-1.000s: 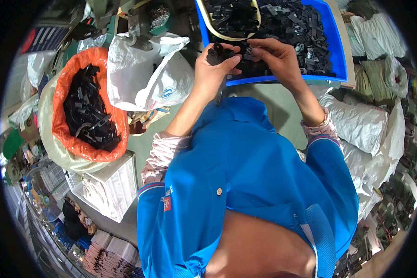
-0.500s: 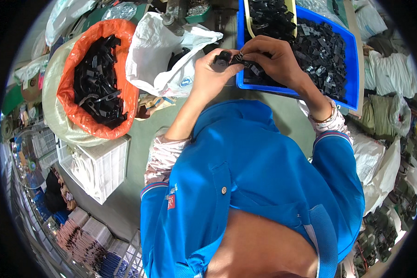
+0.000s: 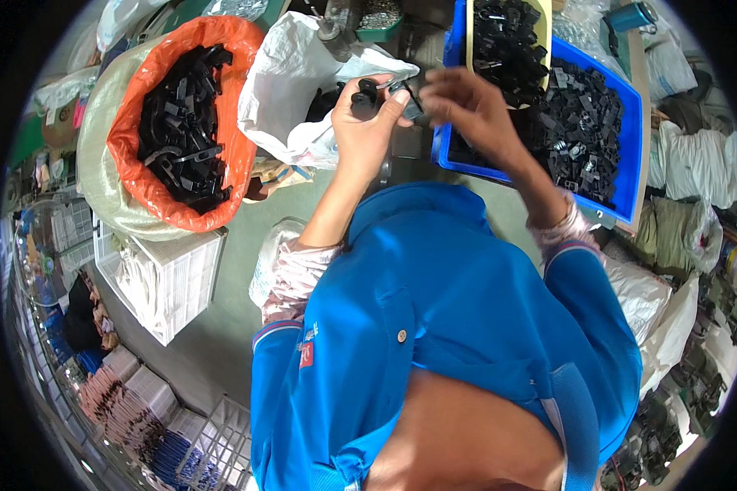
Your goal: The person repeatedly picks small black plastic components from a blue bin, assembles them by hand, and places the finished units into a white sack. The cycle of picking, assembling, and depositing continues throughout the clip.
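Note:
My left hand is closed around a black plastic part, with the rounded end standing up between the fingers. A flatter dark piece lies beneath my left thumb; whether it belongs to the same part I cannot tell. Just to the right, my right hand hovers by the left edge of a blue bin, slightly blurred, its fingers bent and apart with nothing visible in them. Small black plastic pieces fill the bin. A cream tray of black parts sits at its back left.
A white plastic bag stands left of my hands, dark parts inside. Further left is an orange-lined sack full of black parts, beside a white crate. A green container of small metal pieces stands at the back.
My right hand has come away from the part in my left hand and moved right. The view has shifted, so the bins and bags sit a little differently in the picture.

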Action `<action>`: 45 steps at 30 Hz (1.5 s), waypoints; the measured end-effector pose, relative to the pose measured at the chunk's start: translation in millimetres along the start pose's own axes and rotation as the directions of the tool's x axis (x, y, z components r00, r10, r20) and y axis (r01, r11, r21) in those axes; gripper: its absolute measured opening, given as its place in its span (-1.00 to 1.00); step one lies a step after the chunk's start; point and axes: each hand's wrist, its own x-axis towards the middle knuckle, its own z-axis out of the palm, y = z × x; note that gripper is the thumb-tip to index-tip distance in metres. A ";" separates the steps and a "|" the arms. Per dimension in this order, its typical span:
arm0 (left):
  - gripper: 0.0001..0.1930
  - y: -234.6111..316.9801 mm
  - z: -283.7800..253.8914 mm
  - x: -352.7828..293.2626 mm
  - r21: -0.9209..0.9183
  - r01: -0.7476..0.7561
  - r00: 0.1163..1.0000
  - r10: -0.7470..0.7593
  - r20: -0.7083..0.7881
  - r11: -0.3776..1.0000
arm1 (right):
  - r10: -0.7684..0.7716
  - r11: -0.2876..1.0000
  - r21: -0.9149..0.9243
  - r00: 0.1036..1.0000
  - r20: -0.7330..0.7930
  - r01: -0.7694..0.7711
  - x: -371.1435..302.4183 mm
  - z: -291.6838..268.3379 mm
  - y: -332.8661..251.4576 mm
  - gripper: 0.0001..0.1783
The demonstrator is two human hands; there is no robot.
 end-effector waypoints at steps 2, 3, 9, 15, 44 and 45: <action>-0.71 -6.1 3.6 2.3 -0.045 -0.022 1.000 0.022 -0.004 0.999 | 0.132 0.964 0.235 0.991 -0.011 -0.126 -13.1 16.8 13.2 -0.67; -0.77 -6.6 2.2 3.6 -0.034 -0.003 1.000 0.004 0.011 0.999 | 0.142 0.951 0.285 0.989 -0.046 -0.123 -12.8 19.4 17.7 -0.64; -0.89 -0.3 -14.3 23.1 0.364 -0.298 0.950 0.238 0.201 0.883 | 0.183 0.923 0.367 0.972 -0.148 -0.118 -5.5 1.0 25.2 -0.57; -0.91 -4.6 -12.3 24.1 0.321 -0.150 0.980 0.097 0.176 0.935 | 0.021 0.983 0.186 0.987 -0.162 0.010 -2.7 -7.3 27.2 -0.63; -0.63 2.9 -30.9 2.2 -0.081 0.546 0.771 -0.463 0.437 0.834 | 0.103 0.979 0.178 0.994 -0.029 -0.096 24.0 -39.7 9.8 -0.71; -0.63 2.2 -30.5 2.2 -0.075 0.545 0.766 -0.459 0.450 0.835 | 0.101 0.984 0.148 0.995 -0.008 -0.098 24.4 -40.5 9.4 -0.71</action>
